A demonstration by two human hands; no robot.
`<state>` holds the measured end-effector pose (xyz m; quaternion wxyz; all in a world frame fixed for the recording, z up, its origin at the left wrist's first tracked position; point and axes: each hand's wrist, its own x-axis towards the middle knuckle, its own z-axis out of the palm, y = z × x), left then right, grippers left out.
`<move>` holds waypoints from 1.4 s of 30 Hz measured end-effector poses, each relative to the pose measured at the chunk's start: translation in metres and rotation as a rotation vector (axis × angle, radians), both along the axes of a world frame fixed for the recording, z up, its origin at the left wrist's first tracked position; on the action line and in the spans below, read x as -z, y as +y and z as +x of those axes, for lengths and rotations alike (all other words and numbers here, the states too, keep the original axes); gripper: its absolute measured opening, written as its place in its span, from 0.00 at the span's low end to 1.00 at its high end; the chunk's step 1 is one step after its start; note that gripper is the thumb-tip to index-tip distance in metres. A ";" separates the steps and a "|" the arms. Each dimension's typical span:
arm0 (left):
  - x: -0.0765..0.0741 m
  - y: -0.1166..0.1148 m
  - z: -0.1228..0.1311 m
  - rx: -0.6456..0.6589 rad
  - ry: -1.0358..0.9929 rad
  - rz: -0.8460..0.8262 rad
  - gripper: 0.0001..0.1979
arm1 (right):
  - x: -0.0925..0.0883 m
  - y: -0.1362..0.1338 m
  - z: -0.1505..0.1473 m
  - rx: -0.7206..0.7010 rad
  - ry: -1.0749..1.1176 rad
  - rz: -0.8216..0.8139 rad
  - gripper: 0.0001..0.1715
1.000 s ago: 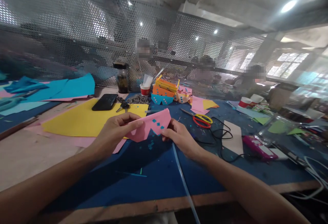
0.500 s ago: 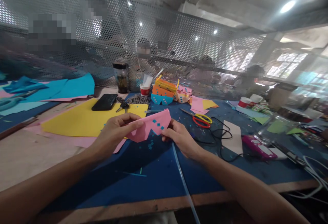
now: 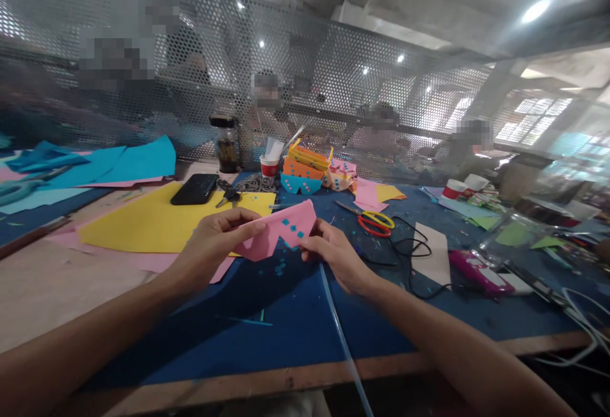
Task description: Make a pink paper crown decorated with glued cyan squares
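A pink paper cut-out with a notched lower edge is held in the air between my two hands. Several small blue diamond-shaped pieces sit on its right half. My left hand pinches its left end, thumb on the near side. At the right end, the fingers of my right hand are closed on the same cut-out. Just below my right hand, a long translucent stick runs down past the table's front edge; whether the hand touches it I cannot tell. Loose blue bits lie on the table beneath.
Yellow sheet bears a black phone and keys. Behind stand a jar, a red-white cup and several decorated cut-outs. Right are scissors, a black cable and a purple device.
The pink cut-out has shifted very slightly up and left and tilted a little. Both hands keep their hold. People behind the perforated screen have moved.
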<state>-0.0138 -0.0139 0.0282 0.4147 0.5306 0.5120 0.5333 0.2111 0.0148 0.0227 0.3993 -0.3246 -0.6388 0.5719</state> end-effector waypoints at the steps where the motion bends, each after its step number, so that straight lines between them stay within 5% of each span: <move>1: 0.000 0.000 0.000 0.001 0.000 0.003 0.14 | -0.001 0.000 0.001 0.008 -0.003 0.010 0.11; 11: -0.004 -0.004 0.004 0.023 0.036 0.010 0.13 | -0.001 0.002 0.003 0.085 -0.107 0.147 0.05; 42: -0.004 -0.005 0.007 0.034 0.014 0.004 0.12 | 0.003 0.000 -0.002 0.045 0.012 -0.003 0.09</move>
